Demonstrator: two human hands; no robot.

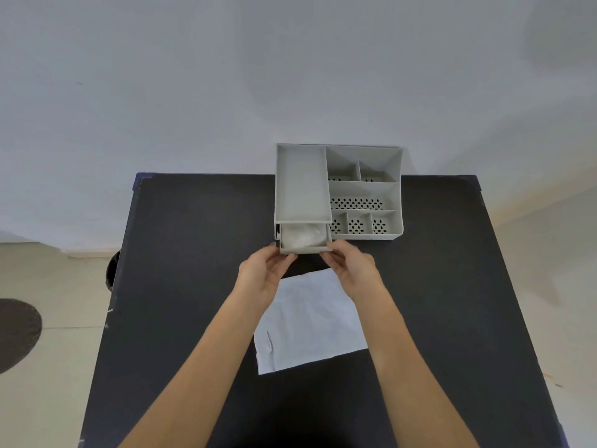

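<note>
Head view shows your black bench (pixel 193 253) running out from under your left hand (pixel 263 274) and right hand (pixel 350 270) to a pale grey wall (pixel 226 76) just beyond them. Cream floor (pixel 58 286) lies off to the left of your left hand, with a dark round patch (pixel 16 331) on it. Each hand pinches a front corner of the small grey drawer (pixel 307 249), which sits partly pulled out of the grey organiser (pixel 302 185) right ahead of your fingers. A crumpled white bundle (pixel 302 237) lies inside the drawer. Open compartments (pixel 357 203) with perforated floors stand beyond your right hand. A white sheet (pixel 310 321) lies flat on the bench beneath your wrists, partly hidden by both forearms.
</note>
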